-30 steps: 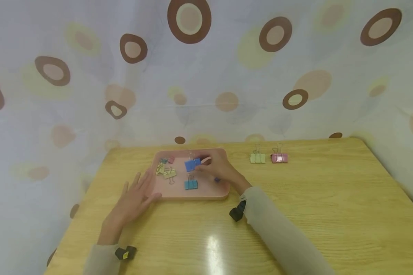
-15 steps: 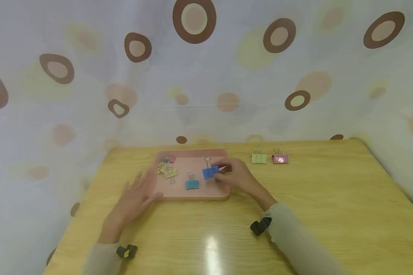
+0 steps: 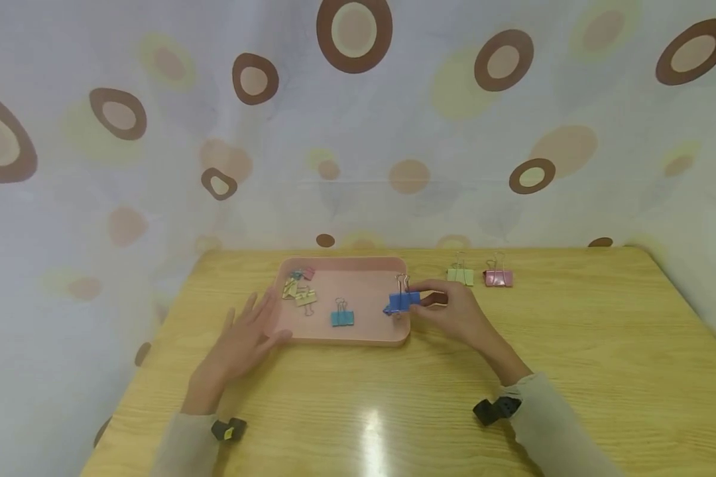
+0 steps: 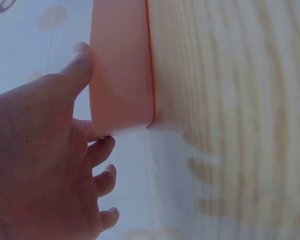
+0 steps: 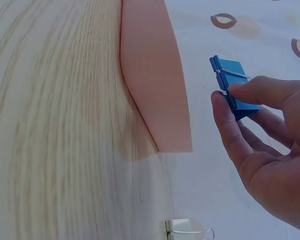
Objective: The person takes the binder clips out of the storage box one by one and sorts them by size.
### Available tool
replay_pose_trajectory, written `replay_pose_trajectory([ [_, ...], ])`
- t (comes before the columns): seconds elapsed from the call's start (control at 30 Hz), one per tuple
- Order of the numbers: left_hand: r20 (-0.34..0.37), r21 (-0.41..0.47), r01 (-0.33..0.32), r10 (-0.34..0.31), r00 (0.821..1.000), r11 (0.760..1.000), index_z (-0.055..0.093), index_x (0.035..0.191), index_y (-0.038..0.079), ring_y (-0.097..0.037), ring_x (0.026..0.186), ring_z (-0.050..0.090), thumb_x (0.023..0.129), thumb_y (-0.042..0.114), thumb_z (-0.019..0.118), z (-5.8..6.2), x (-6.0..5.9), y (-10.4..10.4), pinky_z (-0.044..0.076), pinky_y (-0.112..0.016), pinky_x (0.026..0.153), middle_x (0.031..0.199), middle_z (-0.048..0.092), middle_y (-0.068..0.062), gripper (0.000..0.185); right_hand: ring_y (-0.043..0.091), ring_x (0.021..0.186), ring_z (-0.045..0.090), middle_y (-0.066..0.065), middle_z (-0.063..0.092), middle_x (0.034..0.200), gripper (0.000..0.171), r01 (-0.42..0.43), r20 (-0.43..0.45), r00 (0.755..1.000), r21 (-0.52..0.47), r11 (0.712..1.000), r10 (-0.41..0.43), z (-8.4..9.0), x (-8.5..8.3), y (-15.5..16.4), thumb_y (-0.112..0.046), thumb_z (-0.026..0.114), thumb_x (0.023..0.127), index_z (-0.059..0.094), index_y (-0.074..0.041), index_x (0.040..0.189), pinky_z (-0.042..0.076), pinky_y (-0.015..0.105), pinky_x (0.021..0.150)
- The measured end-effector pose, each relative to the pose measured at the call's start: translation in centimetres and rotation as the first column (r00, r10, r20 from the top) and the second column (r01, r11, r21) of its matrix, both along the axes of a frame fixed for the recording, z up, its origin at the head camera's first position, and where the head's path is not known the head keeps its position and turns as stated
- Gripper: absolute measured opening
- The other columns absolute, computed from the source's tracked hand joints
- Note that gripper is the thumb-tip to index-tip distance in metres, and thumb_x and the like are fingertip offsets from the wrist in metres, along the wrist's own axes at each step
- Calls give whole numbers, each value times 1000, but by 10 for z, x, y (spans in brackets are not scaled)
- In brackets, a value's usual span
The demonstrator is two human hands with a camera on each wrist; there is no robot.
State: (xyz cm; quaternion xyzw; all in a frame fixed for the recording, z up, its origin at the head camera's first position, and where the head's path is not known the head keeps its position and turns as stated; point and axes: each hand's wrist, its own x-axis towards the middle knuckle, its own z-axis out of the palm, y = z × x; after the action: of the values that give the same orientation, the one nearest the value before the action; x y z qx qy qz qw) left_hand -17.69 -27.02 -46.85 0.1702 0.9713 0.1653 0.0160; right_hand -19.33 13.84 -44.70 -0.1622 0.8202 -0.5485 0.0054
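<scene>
My right hand (image 3: 447,308) pinches a dark blue binder clip (image 3: 402,301) between thumb and fingers, holding it above the right rim of the pink tray (image 3: 358,337). The right wrist view shows the same blue binder clip (image 5: 232,87) gripped at my fingertips (image 5: 250,91), beside the pink tray's corner (image 5: 155,90). My left hand (image 3: 247,334) lies flat with straight fingers against the tray's left front corner; in the left wrist view my left hand's thumb (image 4: 75,75) touches the tray wall (image 4: 121,75). Inside the tray lie a light blue clip (image 3: 342,317) and a pile of yellowish clips (image 3: 297,291).
A green clip (image 3: 460,274) and a pink clip (image 3: 498,277) stand on the wooden table (image 3: 573,351) right of the tray, near the back edge. A patterned curtain (image 3: 358,132) hangs behind the table.
My right hand has carried the dark blue clip rightward from the tray's middle to above its right rim. The left hand has stayed at the tray's left corner.
</scene>
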Motion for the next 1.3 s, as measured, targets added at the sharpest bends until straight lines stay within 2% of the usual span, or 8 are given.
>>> replay_pose_trajectory([
  [0.17, -3, 9, 1, -1, 1000, 1000, 21, 164, 6, -43, 155, 11, 104, 55, 51, -1, 0, 0, 5, -72, 118, 170, 18, -12, 83, 29, 94, 74, 18, 71, 119, 29, 1, -4, 1000, -26, 1000, -1, -2, 2, 13, -4, 79, 89, 74, 0, 118, 60, 26, 78],
  [0.33, -13, 11, -1, 1, 1000, 1000, 21, 164, 6, -43, 155, 11, 104, 54, 51, 0, 0, 0, 5, -72, 118, 170, 18, -12, 82, 29, 93, 74, 17, 71, 118, 27, -13, -44, 999, -18, 1000, 12, -3, 0, 23, -6, 79, 90, 75, -1, 117, 59, 25, 80],
  [0.47, -18, 2, 7, -7, 1000, 1000, 20, 164, 8, -42, 156, 10, 105, 55, 49, 0, -1, 4, 5, -71, 118, 171, 16, -10, 81, 29, 93, 75, 17, 72, 117, 26, -8, -85, 996, 10, 1000, 8, 2, -1, 32, -5, 79, 91, 75, -2, 116, 60, 25, 79],
  [0.8, 2, -15, -5, 5, 1000, 1000, 20, 165, 9, -43, 155, 9, 105, 55, 49, 1, 1, 5, 3, -71, 119, 171, 15, -11, 81, 32, 102, 72, 16, 72, 116, 25, 23, -100, 995, 24, 999, -20, 16, 0, 52, -6, 77, 92, 75, -2, 117, 59, 23, 81],
  [0.9, 0, -16, -10, 10, 1000, 1000, 21, 164, 8, -43, 155, 10, 105, 53, 51, 1, 3, 2, 4, -71, 119, 171, 16, -11, 80, 29, 100, 72, 17, 72, 117, 25, 45, -103, 994, 28, 999, -42, 19, 1, 59, -6, 76, 93, 75, -1, 117, 58, 22, 78],
  [1.13, 0, -24, -18, 18, 1000, 1000, 21, 164, 8, -42, 156, 9, 105, 55, 48, 0, 4, 4, 4, -71, 119, 171, 16, -11, 80, 10, 96, 70, 17, 72, 116, 26, 126, -112, 986, 35, 991, -121, 16, -2, 83, -9, 76, 94, 75, -3, 119, 57, 18, 77],
  [1.3, -3, -24, -18, 18, 1000, 1000, 21, 164, 7, -43, 155, 9, 105, 53, 49, 4, 5, 4, 3, -71, 119, 170, 16, -11, 80, 5, 94, 69, 21, 71, 115, 29, 161, -105, 982, 13, 987, -159, 13, -5, 100, -9, 76, 94, 73, 1, 121, 57, 18, 74],
])
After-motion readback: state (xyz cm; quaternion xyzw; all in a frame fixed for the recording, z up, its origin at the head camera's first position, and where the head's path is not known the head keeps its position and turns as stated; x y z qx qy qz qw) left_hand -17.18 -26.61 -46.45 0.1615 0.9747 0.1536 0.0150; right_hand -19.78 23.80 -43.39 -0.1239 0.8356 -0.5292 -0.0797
